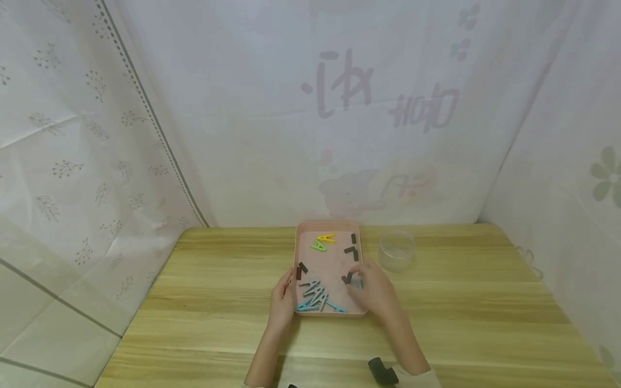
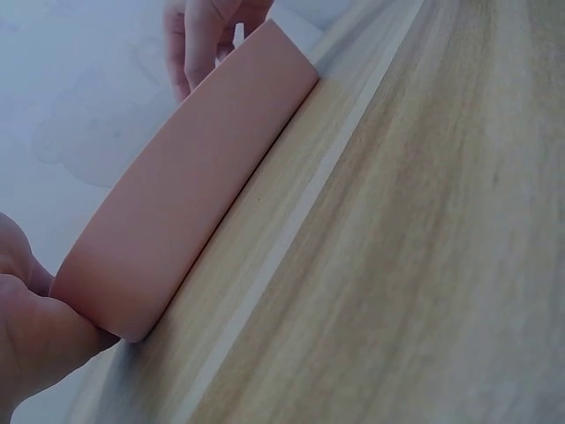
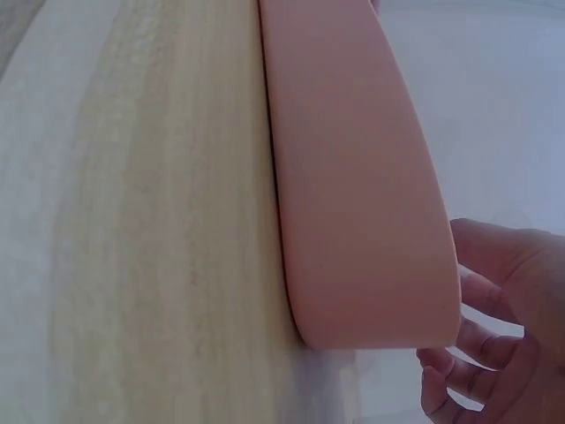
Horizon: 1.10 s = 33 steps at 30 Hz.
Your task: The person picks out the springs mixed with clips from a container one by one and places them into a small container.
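A pink tray (image 1: 331,313) sits on the wooden table and holds several clothespins and small dark cylindrical pieces. My left hand (image 1: 282,302) grips its left side; in the left wrist view, fingers (image 2: 44,336) lie against a corner of the outer wall. Over the right side hovers my right hand (image 1: 375,288), thumb and index finger spread around a small dark piece (image 1: 349,278), fingertips right at it. Grey and blue clothespins (image 1: 315,293) pile up near the front left. A yellow clothespin (image 1: 326,237) and a green clothespin (image 1: 318,246) lie toward the back.
A clear round container (image 1: 397,250) stands right of the tray. More dark pieces (image 1: 356,254) lie along the tray's right side, and a reddish-brown piece (image 1: 298,273) is by its left wall. Patterned white curtains (image 1: 267,134) border the table's back and sides.
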Available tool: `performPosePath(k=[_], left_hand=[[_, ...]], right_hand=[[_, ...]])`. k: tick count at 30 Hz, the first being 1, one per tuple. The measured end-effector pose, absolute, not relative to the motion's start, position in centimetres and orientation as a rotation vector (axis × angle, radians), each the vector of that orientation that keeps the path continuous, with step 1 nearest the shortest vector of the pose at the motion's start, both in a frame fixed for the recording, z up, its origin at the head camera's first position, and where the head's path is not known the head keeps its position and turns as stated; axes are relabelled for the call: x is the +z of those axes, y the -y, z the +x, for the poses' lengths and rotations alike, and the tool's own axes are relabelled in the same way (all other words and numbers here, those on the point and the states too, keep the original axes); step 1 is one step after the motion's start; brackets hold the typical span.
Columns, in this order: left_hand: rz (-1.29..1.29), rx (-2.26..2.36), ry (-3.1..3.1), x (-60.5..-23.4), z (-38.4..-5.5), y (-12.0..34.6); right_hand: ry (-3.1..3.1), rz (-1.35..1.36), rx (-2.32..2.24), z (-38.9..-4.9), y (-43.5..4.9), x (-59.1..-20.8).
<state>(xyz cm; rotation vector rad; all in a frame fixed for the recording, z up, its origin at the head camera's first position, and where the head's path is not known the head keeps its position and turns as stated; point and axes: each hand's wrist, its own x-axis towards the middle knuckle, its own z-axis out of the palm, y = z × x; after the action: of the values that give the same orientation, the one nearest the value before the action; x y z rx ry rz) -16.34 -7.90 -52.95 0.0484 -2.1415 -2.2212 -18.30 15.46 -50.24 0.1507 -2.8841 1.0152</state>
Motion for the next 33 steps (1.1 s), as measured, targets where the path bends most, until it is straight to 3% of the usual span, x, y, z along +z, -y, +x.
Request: performPosePath(k=[33], left_hand=[[0.110,-2.261,2.161,-53.1,-16.3,7.8]], right_hand=[[2.619,0.022,1.454,-17.6,-17.1,-48.5]])
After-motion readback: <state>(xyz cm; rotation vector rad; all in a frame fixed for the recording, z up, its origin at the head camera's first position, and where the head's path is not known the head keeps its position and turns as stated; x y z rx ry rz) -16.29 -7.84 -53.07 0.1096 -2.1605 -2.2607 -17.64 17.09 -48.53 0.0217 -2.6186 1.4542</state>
